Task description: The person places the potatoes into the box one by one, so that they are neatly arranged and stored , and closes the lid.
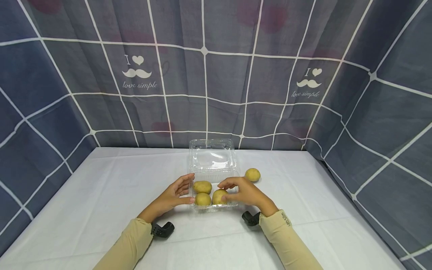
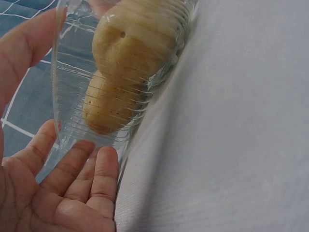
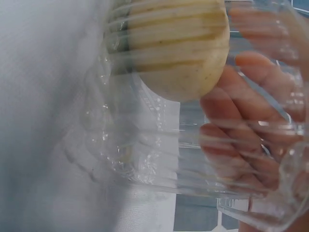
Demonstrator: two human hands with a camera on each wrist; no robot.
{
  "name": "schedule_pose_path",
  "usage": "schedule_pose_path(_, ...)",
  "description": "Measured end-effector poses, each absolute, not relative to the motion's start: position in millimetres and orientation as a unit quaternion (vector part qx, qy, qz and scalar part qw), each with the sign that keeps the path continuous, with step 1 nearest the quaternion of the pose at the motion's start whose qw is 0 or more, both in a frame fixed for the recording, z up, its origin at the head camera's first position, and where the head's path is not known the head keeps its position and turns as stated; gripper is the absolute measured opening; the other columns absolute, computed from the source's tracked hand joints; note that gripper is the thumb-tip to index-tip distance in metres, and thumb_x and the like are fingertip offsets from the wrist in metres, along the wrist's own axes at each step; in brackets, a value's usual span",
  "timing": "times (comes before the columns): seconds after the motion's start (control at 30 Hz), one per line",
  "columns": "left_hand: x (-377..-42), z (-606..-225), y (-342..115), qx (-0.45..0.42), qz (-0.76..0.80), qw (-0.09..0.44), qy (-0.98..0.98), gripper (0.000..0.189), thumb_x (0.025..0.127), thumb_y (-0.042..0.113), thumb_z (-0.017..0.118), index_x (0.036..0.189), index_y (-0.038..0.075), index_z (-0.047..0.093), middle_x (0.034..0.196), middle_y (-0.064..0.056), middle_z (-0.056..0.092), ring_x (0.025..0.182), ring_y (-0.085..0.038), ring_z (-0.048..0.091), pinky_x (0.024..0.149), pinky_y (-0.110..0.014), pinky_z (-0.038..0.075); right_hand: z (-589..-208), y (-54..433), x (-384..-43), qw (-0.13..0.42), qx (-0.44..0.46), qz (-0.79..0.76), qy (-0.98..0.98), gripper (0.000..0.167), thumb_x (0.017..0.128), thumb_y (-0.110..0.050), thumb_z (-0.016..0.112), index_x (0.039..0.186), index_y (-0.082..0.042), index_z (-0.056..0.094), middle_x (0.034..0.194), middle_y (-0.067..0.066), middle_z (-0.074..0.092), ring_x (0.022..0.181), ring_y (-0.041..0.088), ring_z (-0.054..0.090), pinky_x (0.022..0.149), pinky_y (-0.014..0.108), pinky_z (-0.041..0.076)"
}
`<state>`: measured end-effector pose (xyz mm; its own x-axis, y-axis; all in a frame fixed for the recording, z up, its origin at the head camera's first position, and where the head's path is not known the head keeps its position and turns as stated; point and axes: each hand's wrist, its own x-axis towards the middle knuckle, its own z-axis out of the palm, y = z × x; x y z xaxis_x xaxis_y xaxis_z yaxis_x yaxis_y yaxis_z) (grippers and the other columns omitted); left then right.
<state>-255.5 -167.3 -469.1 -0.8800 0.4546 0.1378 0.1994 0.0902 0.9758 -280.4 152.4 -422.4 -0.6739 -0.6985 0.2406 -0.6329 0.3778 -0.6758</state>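
Note:
A hinged clear plastic container (image 1: 213,176) stands with its lid (image 1: 212,154) raised at the back. Inside its tray are an oval potato (image 1: 202,186) at the back left, a potato (image 1: 203,199) at the front left and another potato (image 1: 219,196) on the right. My left hand (image 1: 173,195) spans the tray's left end, thumb near the front corner, its fairly straight fingers (image 2: 105,169) against the wall. Reaching over the right side, my right hand (image 1: 244,191) holds the right potato between thumb and fingers. Through the ribbed wall, the right wrist view shows fingertips (image 3: 212,99) at that potato.
One loose potato (image 1: 252,174) lies on the white tablecloth (image 1: 135,180), just beyond my right hand. A dark checked curtain (image 1: 222,82) closes off the back and both sides. Black wrist-worn devices (image 1: 163,229) sit at both cuffs.

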Motion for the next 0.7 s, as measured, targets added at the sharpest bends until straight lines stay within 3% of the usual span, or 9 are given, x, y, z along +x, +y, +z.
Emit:
schedule_pose_path(0.47, -255.0, -468.5, -167.2, 0.221, 0.634, 0.100, 0.734, 0.096, 0.093, 0.012, 0.087, 0.166, -0.007, 0.027, 0.169, -0.033, 0.032, 0.155, -0.053, 0.032, 0.126, -0.060, 0.034, -422.1, 155.1, -282.6, 0.047, -0.399, -0.436, 0.805, 0.030, 0.096, -0.003, 0.080, 0.121, 0.010, 0.074, 0.119, 0.022, 0.077, 0.106, 0.032, 0.073, 0.099, 0.039, 0.061)
schedule_pose_path(0.7, -255.6, -469.2, -167.0, 0.219, 0.635, 0.103, 0.733, 0.096, 0.093, 0.012, 0.087, 0.167, -0.005, 0.028, 0.170, -0.032, 0.031, 0.155, -0.053, 0.032, 0.126, -0.061, 0.034, -423.0, 158.7, -283.6, 0.055, -0.385, -0.486, 0.783, 0.028, 0.096, 0.002, 0.077, 0.122, 0.013, 0.071, 0.120, 0.031, 0.073, 0.107, 0.041, 0.072, 0.099, 0.039, 0.061)
